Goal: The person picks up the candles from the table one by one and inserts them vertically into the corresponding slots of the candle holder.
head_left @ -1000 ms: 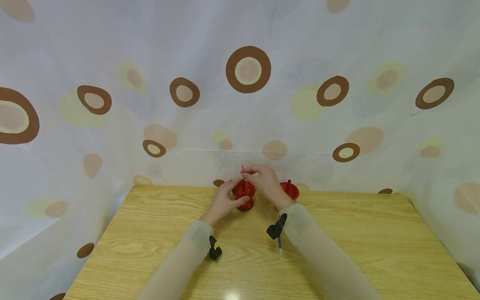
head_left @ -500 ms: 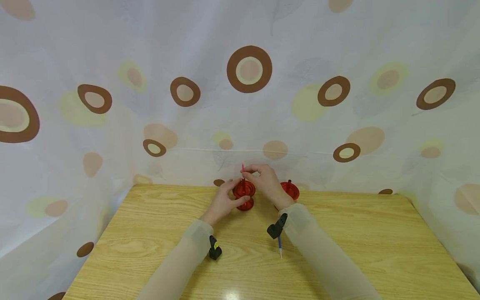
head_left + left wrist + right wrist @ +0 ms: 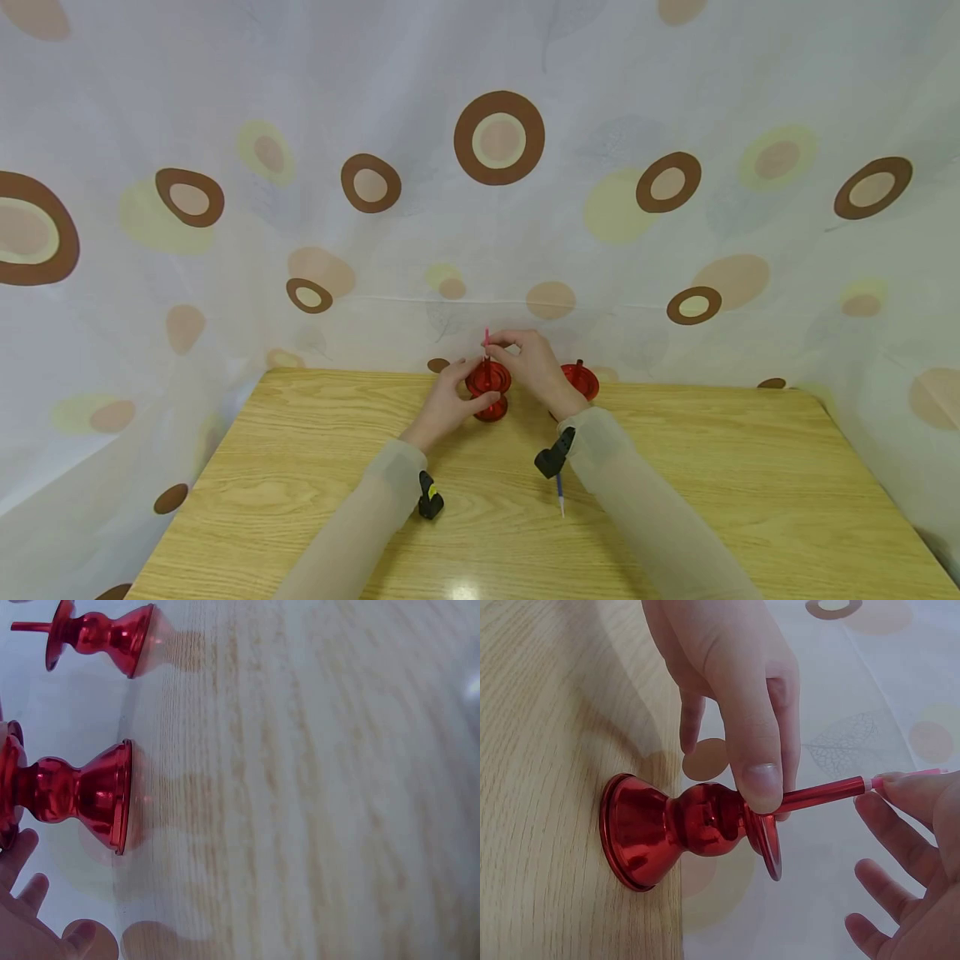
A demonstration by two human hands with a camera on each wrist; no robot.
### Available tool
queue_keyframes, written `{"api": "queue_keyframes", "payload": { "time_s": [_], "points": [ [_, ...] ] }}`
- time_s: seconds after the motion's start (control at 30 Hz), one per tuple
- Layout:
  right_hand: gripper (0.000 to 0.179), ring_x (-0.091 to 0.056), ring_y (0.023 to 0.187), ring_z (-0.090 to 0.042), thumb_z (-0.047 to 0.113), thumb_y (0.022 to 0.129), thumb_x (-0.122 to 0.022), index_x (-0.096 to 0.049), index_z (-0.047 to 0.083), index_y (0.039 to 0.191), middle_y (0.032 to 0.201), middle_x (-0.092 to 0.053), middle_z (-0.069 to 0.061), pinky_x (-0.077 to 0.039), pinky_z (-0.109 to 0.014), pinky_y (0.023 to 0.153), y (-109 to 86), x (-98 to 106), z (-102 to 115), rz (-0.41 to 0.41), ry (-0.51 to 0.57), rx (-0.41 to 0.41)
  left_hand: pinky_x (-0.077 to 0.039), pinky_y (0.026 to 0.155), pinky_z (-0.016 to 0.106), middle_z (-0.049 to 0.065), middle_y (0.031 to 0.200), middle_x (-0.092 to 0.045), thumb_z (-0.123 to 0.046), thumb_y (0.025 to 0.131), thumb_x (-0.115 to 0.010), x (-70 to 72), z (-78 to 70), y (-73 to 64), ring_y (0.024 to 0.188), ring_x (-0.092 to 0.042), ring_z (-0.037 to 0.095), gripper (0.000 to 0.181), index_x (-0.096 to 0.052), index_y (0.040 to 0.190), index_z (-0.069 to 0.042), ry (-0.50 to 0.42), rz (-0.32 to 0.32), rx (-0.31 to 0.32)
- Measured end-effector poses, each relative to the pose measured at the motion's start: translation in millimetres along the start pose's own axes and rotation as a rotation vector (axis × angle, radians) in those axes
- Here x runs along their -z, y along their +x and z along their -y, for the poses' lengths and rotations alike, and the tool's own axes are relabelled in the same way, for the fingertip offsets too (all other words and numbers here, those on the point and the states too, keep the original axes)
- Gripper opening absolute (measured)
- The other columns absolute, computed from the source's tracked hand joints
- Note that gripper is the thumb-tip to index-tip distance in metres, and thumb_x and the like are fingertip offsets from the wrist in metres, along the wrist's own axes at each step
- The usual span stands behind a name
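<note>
A shiny red metal candle holder [image 3: 491, 410] with a dish and an upright tube stands near the table's back edge. My left hand [image 3: 444, 408] grips its dish; in the right wrist view the thumb presses the rim close to the tube's foot. With thumb and index finger, my right hand [image 3: 531, 365] pinches a thin pink stick [image 3: 878, 782] at the tube's top. Its white end meets the tube's mouth; whether any of it is inside I cannot tell. The other right fingers are spread, lightly bent. In the left wrist view the holder's base [image 3: 105, 796] touches the table.
A second red candle holder [image 3: 587, 383] stands to the right, partly behind my right wrist. A blue stick with a white tip [image 3: 560, 493] lies below that wrist on the wooden table [image 3: 300, 483]. A patterned curtain [image 3: 420, 250] hangs behind the table.
</note>
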State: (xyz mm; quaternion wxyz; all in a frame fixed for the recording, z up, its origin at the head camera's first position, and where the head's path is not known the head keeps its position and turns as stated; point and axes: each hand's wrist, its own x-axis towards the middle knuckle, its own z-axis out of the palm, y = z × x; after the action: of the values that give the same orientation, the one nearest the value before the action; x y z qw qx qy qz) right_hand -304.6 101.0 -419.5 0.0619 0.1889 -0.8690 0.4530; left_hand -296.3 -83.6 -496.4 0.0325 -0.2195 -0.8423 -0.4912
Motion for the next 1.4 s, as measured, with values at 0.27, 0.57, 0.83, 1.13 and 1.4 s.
{"api": "queue_keyframes", "payload": {
  "time_s": [0.27, 0.57, 0.83, 1.13, 1.4],
  "points": [
    [0.021, -0.065, 0.121, -0.032, 0.017, 0.103, -0.067, -0.079, 0.004, 0.114, 0.118, -0.077, -0.012, -0.050, -0.054, 0.106, -1.0, 0.1, -0.3, -0.009, 0.001, 0.012, -0.026, 0.121, 0.063, 0.015, 0.156, -0.051, -0.030, 0.095, -0.079, 0.4, -1.2, -0.5, 0.152, -0.030, 0.046, 0.070, -0.051, 0.155, -0.008, -0.002, 0.005, 0.026],
    [0.023, -0.065, 0.121, -0.031, 0.018, 0.104, -0.066, -0.078, 0.002, 0.115, 0.118, -0.076, -0.012, -0.050, -0.053, 0.105, -1.4, 0.1, -0.4, -0.010, 0.012, -0.005, -0.026, 0.122, 0.063, 0.014, 0.157, -0.050, -0.031, 0.094, -0.080, 0.4, -1.2, -0.5, 0.153, -0.029, 0.044, 0.071, -0.051, 0.155, -0.011, 0.004, 0.003, 0.053],
    [0.024, -0.065, 0.119, -0.029, 0.019, 0.104, -0.066, -0.077, 0.002, 0.117, 0.116, -0.076, -0.010, -0.050, -0.053, 0.104, -1.0, 0.0, -1.4, -0.020, 0.017, -0.012, -0.026, 0.121, 0.064, 0.014, 0.158, -0.049, -0.032, 0.095, -0.079, 0.9, -1.3, -0.9, 0.153, -0.028, 0.044, 0.072, -0.049, 0.156, -0.009, -0.005, 0.014, 0.056],
    [0.022, -0.066, 0.117, -0.030, 0.019, 0.103, -0.067, -0.078, 0.004, 0.115, 0.115, -0.077, -0.010, -0.051, -0.053, 0.103, -2.4, -0.6, -1.5, -0.023, 0.011, -0.004, -0.026, 0.122, 0.062, 0.013, 0.157, -0.051, -0.029, 0.094, -0.080, 0.2, 1.7, 0.0, 0.153, -0.029, 0.044, 0.070, -0.050, 0.155, -0.010, 0.004, 0.017, 0.044],
    [0.021, -0.065, 0.120, -0.032, 0.017, 0.104, -0.066, -0.078, 0.003, 0.115, 0.117, -0.076, -0.012, -0.049, -0.054, 0.106, -2.8, -1.3, -1.3, -0.009, 0.006, -0.012, -0.027, 0.121, 0.062, 0.014, 0.156, -0.051, -0.029, 0.095, -0.079, -0.5, 1.4, -0.4, 0.152, -0.030, 0.045, 0.070, -0.051, 0.155, -0.009, 0.007, 0.008, 0.034]
  ]
}}
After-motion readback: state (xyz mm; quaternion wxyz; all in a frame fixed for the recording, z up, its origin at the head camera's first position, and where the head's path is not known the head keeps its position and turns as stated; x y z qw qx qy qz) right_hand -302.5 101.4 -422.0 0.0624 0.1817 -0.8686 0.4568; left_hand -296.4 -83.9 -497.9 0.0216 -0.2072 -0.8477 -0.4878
